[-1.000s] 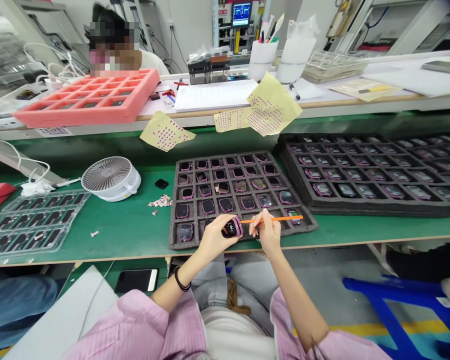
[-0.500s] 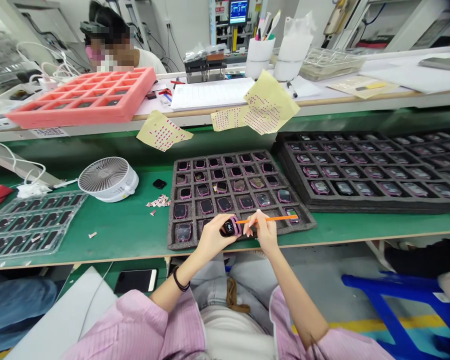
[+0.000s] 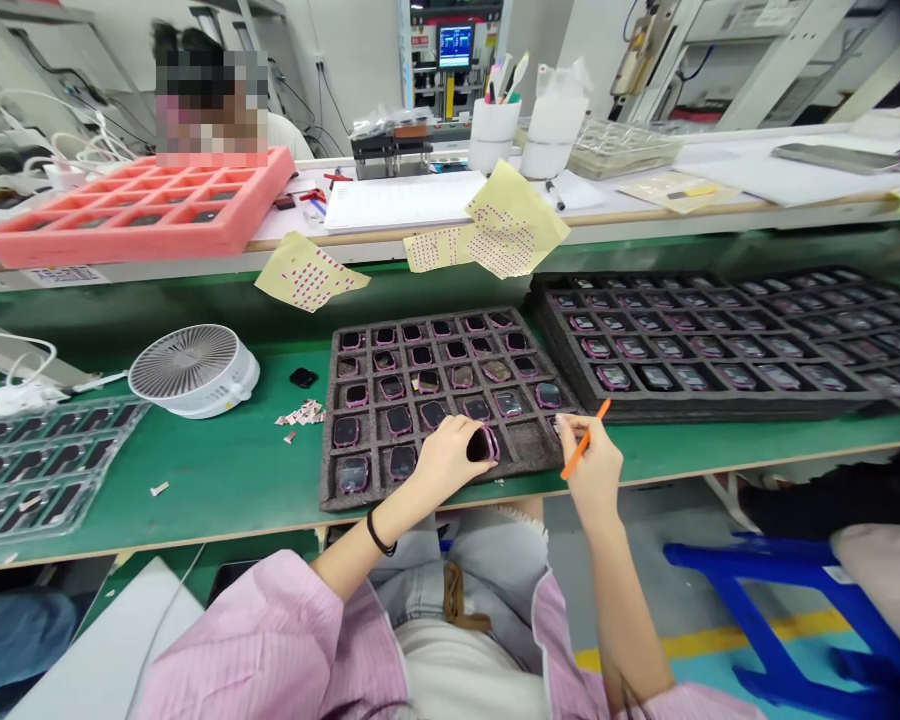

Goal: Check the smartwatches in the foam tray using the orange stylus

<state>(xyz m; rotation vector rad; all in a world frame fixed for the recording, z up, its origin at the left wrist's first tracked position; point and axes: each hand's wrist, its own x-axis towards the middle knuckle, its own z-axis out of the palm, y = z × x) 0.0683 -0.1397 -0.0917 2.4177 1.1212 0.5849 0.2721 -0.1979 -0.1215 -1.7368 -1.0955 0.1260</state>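
My left hand (image 3: 447,458) grips a purple-rimmed smartwatch (image 3: 484,444) near the front edge of a dark foam tray (image 3: 529,440). The watch is tilted, and its screen looks dark. In my right hand (image 3: 598,470) is a thin orange stick (image 3: 576,456), slanted up to the right. The right fingertips are at the tray's front right corner, by a watch they partly cover; whether they touch it I cannot tell. Other purple-rimmed watches lie in the tray's compartments, among them one watch (image 3: 403,462) left of my left hand.
Stacked dark foam trays (image 3: 645,400) of watches stand at the right. On the left are a white fan (image 3: 195,370), a clear plastic tray (image 3: 60,465) and small paper scraps (image 3: 304,412). A pink foam tray (image 3: 232,235) sits on the shelf. A blue stool (image 3: 757,560) stands lower right.
My right hand has moved right, away from the held watch, to the tray's corner, and the orange stick has turned steeper. The held watch has tilted; its lit screen now looks dark. The view has shifted.
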